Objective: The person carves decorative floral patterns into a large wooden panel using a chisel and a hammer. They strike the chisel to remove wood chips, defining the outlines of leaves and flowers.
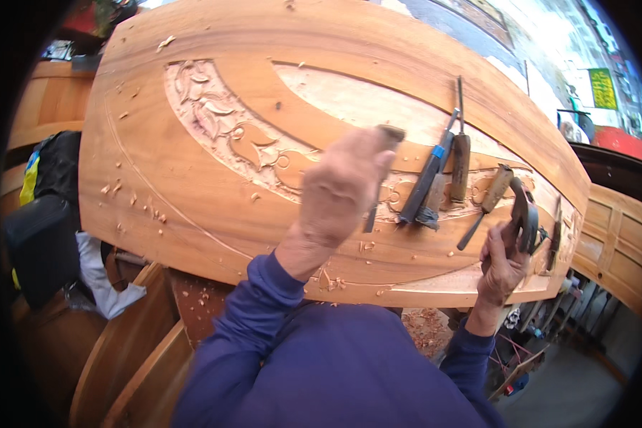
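My left hand (335, 189), slightly blurred, is closed around a carving chisel (392, 133). The butt of its handle shows above my fist, and its dark blade points down over the carved band. My right hand (503, 267) grips a dark tool with a curved, rounded head (525, 217); its exact kind is unclear. Under both hands lies a large wooden panel (192, 160) with carved leaves and scrolls. Between my hands rest a chisel wrapped in blue tape (428, 175), a wooden-handled chisel (460, 167) and a short-handled gouge (497, 187).
Wood shavings (150, 208) are scattered over the panel's left part. Another slim tool (555, 239) lies near its right end. Dark bags (43, 239) and a white cloth (101, 282) sit to the left. Further wooden panels (610, 239) stand at the right.
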Demonstrator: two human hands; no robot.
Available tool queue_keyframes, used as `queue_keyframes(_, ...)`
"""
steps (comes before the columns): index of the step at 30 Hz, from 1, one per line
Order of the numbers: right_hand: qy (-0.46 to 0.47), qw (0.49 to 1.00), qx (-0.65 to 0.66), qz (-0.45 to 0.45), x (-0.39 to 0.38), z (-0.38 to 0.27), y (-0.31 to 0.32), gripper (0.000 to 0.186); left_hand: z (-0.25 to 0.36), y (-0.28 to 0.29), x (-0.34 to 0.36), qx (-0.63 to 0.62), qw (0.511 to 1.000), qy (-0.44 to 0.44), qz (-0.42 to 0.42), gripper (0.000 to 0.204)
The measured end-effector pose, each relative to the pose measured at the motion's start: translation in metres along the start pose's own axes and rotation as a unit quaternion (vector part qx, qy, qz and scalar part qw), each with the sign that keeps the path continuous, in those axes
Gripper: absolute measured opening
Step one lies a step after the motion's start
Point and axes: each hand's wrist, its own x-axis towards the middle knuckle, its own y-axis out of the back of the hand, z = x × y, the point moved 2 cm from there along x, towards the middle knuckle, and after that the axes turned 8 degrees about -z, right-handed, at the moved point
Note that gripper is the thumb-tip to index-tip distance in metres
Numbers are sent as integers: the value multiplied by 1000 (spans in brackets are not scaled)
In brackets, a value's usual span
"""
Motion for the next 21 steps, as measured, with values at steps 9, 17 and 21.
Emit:
queue_keyframes(9,14,1000,-11,-20,-9,26,49,29,0,-84,47,211,846,-457,-179,11)
queue_keyframes(17,28,998,6,-50,11,12,32,32,5,-94,63,265,762,-590,-13,11)
queue_keyframes(21,52,996,-5,-68,23,-1,21,34,14,-59,62,202,832,-508,92,6)
